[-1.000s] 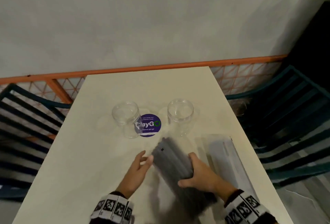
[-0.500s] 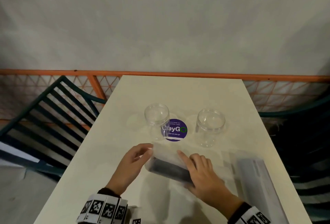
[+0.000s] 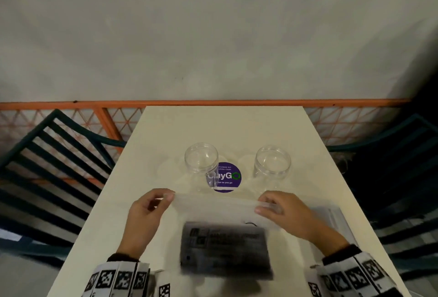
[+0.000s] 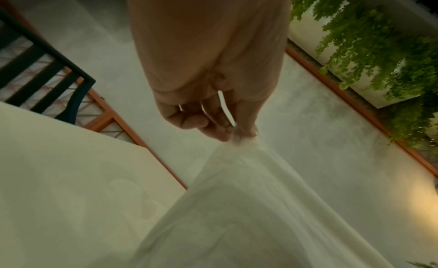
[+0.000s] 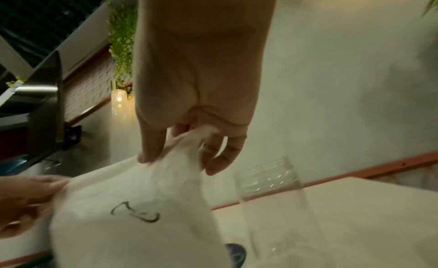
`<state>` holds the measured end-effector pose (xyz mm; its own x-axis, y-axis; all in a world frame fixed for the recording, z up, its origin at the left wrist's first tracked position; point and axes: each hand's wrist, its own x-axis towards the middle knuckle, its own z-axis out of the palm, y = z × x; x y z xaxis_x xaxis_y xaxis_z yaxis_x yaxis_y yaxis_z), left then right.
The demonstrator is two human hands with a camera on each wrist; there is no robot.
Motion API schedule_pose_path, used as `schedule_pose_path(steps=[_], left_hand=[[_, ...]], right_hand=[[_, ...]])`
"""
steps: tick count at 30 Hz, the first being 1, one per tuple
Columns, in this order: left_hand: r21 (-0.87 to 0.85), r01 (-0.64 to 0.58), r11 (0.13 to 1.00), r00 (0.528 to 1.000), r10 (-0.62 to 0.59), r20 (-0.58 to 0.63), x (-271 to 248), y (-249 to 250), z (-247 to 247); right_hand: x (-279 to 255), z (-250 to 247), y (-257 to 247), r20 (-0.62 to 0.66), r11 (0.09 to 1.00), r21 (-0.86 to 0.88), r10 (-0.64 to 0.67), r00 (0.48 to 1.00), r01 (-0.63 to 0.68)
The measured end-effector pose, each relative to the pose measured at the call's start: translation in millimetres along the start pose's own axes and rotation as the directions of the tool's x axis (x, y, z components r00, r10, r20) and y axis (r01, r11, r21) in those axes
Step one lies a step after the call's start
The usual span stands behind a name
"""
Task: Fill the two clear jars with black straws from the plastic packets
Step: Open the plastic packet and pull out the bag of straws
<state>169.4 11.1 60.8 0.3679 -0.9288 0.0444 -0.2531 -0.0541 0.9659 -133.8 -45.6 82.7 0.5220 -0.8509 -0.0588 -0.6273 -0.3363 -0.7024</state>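
Note:
Two clear empty jars stand upright on the cream table [image 3: 237, 126], the left jar [image 3: 201, 161] and the right jar [image 3: 272, 163]. In front of them I hold a plastic packet [image 3: 220, 209] of black straws [image 3: 225, 249] upright by its top edge. My left hand [image 3: 163, 199] pinches the packet's top left corner, seen close as translucent plastic [image 4: 237, 178] in the left wrist view. My right hand [image 3: 267, 205] pinches the top right corner, with the plastic [image 5: 180, 169] bunched between thumb and fingers. The right jar [image 5: 272, 187] stands just beside that hand.
A second plastic packet [image 3: 336, 221] lies on the table at the right, partly behind my right arm. A purple round sticker [image 3: 227, 177] sits between the jars. Dark slatted chairs [image 3: 47, 166] flank the table on both sides. An orange railing [image 3: 213, 103] runs behind.
The packet went from lying slanted under my right hand to hanging upright between both hands. Both hands rose to its top edge and took the two corners.

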Motion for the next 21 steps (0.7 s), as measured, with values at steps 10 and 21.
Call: schedule_pose_path(steps=[10, 21], left_hand=[[0.490, -0.333, 0.806, 0.938, 0.337, 0.084, 9, 25, -13], [0.379, -0.620, 0.687, 0.747, 0.370, 0.552, -15, 87, 102]], right_hand=[[-12, -10, 2, -0.245, 0.909, 0.412, 0.176, 0.953, -0.062], [-12, -3, -29, -0.388, 0.746, 0.656, 0.205, 0.899, 0.113]])
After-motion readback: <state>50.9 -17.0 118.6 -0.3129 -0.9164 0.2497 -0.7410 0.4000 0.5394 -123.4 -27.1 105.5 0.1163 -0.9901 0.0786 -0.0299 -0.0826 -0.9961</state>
